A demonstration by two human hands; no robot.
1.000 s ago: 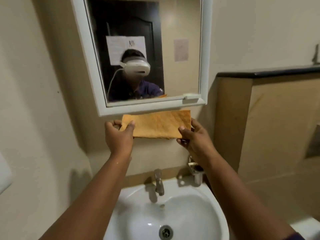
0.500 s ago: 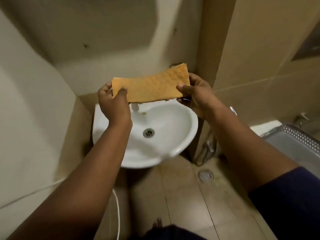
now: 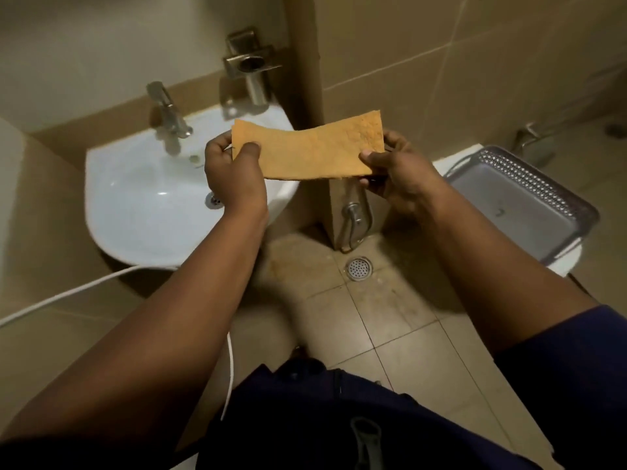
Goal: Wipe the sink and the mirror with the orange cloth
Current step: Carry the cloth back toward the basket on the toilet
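Note:
I hold the orange cloth stretched flat between both hands, in the air over the right rim of the white sink. My left hand pinches its left end, thumb on top. My right hand pinches its right end. The sink is a round white basin with a metal drain and a chrome tap at the back. The mirror is out of view.
A metal holder is fixed to the wall behind the sink. A grey perforated tray rests on a white fixture at the right. A floor drain and a chrome valve are below. A white cable runs along the left.
The view dropped from the mirror down to the sink and floor, then shifted right. Both hands kept the cloth stretched and brought it down from below the mirror to over the sink's right rim.

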